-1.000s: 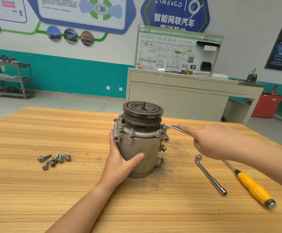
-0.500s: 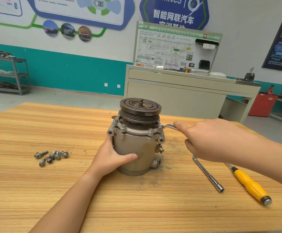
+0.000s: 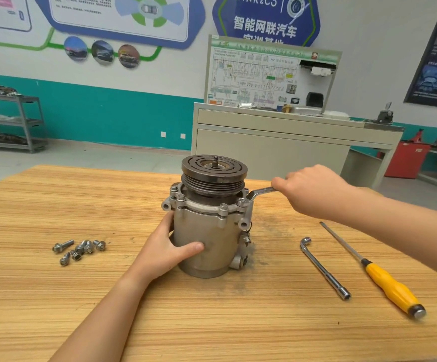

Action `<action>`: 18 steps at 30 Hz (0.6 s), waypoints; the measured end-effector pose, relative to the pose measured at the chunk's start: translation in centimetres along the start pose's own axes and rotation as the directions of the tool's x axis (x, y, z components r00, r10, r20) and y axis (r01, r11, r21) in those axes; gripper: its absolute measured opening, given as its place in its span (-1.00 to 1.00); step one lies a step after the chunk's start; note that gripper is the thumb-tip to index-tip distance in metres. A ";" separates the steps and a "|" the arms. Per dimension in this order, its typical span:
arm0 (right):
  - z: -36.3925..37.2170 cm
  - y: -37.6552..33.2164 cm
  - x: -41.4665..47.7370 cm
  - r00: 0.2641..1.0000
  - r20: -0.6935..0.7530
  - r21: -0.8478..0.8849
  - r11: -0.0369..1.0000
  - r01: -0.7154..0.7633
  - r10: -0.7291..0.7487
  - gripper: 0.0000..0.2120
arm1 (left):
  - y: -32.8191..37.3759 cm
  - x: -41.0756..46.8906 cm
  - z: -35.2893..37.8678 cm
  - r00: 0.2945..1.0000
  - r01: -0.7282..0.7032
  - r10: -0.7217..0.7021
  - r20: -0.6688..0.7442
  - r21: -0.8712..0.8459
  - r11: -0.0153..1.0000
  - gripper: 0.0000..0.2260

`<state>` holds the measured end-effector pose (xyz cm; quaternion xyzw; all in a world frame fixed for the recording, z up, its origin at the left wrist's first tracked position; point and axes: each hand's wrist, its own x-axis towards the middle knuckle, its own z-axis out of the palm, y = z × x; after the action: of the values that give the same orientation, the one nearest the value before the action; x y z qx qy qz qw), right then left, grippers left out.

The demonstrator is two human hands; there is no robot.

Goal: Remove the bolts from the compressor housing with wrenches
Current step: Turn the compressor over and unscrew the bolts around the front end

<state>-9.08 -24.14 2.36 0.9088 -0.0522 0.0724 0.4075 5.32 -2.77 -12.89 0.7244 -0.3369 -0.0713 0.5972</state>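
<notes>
A grey metal compressor housing [image 3: 207, 231] stands upright in the middle of the wooden table [image 3: 55, 296], with a dark pulley on top. My left hand [image 3: 164, 246] grips its left side, thumb across the front. My right hand [image 3: 314, 192] holds the handle of a ring wrench [image 3: 258, 193], whose head sits on a bolt [image 3: 241, 202] at the flange's right corner. Other bolts stand in the flange. Several loose bolts [image 3: 80, 249] lie on the table to the left.
An L-shaped socket wrench [image 3: 321, 267] and a yellow-handled screwdriver [image 3: 384, 280] lie on the table right of the housing. Behind the table stand a beige cabinet [image 3: 277, 150] with a diagram board, a grey shelf rack [image 3: 14, 121] at far left and a red bin [image 3: 405, 159].
My right hand has swung the wrench handle away from me, toward the back of the table. My left hand keeps its hold on the housing. The view has shifted slightly.
</notes>
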 end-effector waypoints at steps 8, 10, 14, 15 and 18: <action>3.5 -2.7 3.1 0.981 -0.100 0.248 0.959 -0.136 0.165 -0.82 | 0.1 -0.2 0.0 1.000 -0.006 0.006 0.005 0.013 1.000 -0.16; 3.8 -2.1 1.6 0.935 -0.164 0.448 0.868 -0.214 0.315 -0.78 | 0.1 -0.2 0.0 1.000 -0.008 0.008 0.009 0.009 1.000 -0.19; 2.1 -2.1 -3.1 0.861 -0.209 0.781 0.609 -0.139 0.465 -0.75 | 0.0 -0.2 0.0 1.000 -0.017 0.017 0.010 0.018 1.000 -0.18; 1.5 -2.2 -4.1 0.876 -0.203 0.765 0.629 -0.137 0.437 -0.69 | 0.0 -0.1 0.1 1.000 -0.024 0.023 0.012 0.018 1.000 -0.20; -0.1 -2.8 -6.2 0.940 -0.065 0.625 0.748 -0.222 0.334 -0.46 | -0.3 0.0 0.2 0.999 -0.033 0.033 0.011 0.025 0.999 -0.34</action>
<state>-14.75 -22.01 -0.72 0.9631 -0.1258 0.2238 0.0805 5.35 -2.86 -13.25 0.7259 -0.3528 -0.0612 0.5873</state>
